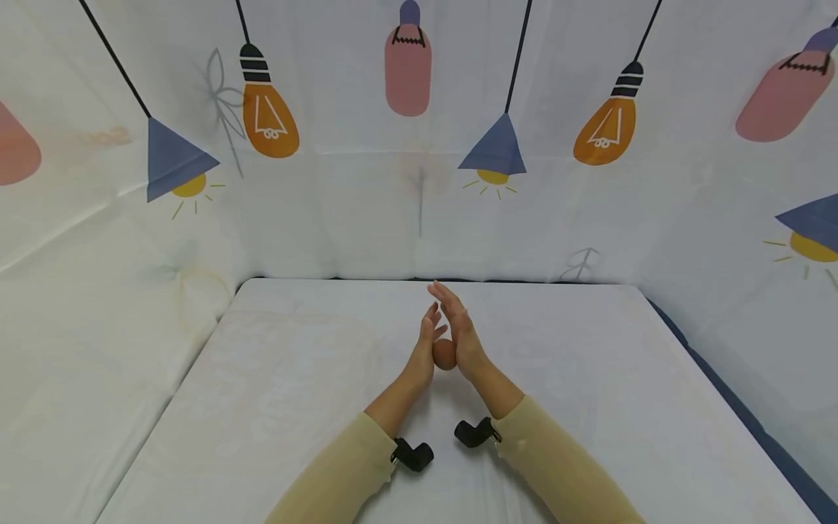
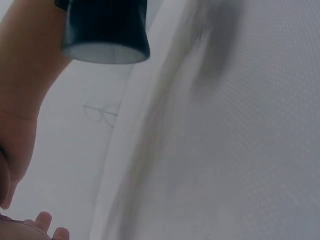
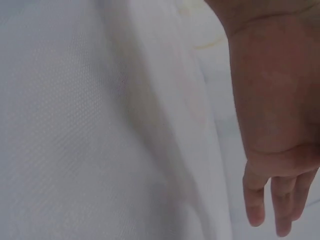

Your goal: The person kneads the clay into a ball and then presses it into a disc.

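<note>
A small brown ball (image 1: 444, 354) sits between the two palms in the head view, over the middle of the white table. From the left, my left hand (image 1: 422, 353) presses against it with its fingers fairly straight and pointing away. My right hand (image 1: 463, 338) presses from the other side, its straight fingers leaning inward above the left fingertips. Part of a hand (image 2: 17, 145) and some fingertips show at the edge of the left wrist view. A palm (image 3: 280, 100) with extended fingers fills the right side of the right wrist view; the ball cannot be made out there.
The white table (image 1: 294, 378) stretches to both sides of the forearms. Behind it hangs a white cloth (image 1: 340, 204) printed with lamps and bulbs. Black wrist cameras (image 1: 414, 455) stick out from both cuffs, close to each other.
</note>
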`<state>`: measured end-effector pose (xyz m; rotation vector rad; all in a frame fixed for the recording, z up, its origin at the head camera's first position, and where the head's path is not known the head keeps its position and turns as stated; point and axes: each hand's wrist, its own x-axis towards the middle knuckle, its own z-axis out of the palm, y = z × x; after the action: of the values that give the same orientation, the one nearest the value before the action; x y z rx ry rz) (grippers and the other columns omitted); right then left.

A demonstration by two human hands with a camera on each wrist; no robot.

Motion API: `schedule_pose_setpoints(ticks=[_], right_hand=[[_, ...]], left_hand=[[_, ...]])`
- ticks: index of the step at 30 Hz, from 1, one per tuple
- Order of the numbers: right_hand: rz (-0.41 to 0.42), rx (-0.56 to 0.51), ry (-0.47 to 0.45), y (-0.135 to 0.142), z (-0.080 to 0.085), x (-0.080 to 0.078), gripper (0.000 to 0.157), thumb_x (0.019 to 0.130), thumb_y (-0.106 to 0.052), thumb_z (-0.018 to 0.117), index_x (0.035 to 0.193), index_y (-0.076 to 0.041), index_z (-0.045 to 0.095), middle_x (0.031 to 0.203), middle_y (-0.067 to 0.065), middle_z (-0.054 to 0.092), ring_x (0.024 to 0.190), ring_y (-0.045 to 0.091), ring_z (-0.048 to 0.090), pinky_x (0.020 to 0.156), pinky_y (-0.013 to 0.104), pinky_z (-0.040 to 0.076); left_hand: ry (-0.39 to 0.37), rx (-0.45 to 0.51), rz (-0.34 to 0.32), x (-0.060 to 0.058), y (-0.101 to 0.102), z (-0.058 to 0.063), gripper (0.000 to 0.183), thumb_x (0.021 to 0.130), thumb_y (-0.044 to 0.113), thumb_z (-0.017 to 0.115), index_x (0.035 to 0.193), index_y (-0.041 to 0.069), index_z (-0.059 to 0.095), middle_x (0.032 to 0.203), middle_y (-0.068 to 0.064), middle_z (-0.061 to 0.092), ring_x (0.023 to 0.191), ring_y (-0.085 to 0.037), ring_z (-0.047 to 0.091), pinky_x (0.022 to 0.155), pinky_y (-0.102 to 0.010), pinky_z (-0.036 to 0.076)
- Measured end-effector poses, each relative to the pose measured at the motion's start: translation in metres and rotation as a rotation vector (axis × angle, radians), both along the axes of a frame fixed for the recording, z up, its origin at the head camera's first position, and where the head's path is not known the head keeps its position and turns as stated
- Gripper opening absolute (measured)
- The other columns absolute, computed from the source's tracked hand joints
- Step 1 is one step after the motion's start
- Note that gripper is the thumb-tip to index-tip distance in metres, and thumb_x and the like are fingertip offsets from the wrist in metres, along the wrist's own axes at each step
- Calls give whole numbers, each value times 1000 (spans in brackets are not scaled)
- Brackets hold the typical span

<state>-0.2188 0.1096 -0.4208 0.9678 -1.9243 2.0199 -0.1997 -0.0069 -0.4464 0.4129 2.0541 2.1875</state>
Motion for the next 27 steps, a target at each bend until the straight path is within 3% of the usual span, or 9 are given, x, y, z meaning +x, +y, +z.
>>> schedule_pose_setpoints(ticks=[5,10,15,20,23,27], right_hand=[[-72,36,-13,1,-6,-5,75,108,-55,15,154,1,30,156,23,33,147,35,26,119,54,13],[-67,91,-31,2,-13,-7,76,107,-55,13,155,1,28,159,22,28,148,36,22,119,57,13],[-50,143,-69,-3,-18,-1,87,101,-69,15,156,-3,27,162,19,25,148,36,21,115,64,11],[-52,227,-76,-7,-17,9,92,97,-76,12,158,-9,25,164,13,21,148,35,19,113,68,13],[-39,231,-53,-9,-13,14,91,98,-74,11,159,-8,24,165,14,19,150,34,15,114,67,12],[-20,203,-20,-10,-9,16,90,99,-71,11,158,-4,22,164,18,18,151,34,12,116,64,11]], left_hand=[[24,67,-40,2,-1,4,92,95,78,10,162,16,8,165,-19,14,146,-39,27,116,-64,14],[66,67,-65,5,-4,7,90,94,79,10,162,20,8,166,-13,12,147,-36,26,117,-62,12],[124,9,-17,3,-6,9,81,100,68,2,162,17,6,167,-7,9,148,-33,25,118,-59,13],[105,-27,33,1,-6,9,74,102,63,-1,162,21,-2,168,-5,5,151,-31,16,116,-64,7],[86,-40,56,0,-7,8,74,100,67,0,162,26,-3,168,-3,4,152,-30,13,114,-68,5],[103,-17,80,-3,-7,7,82,97,73,5,162,23,-1,168,-8,4,151,-35,13,112,-70,5]])
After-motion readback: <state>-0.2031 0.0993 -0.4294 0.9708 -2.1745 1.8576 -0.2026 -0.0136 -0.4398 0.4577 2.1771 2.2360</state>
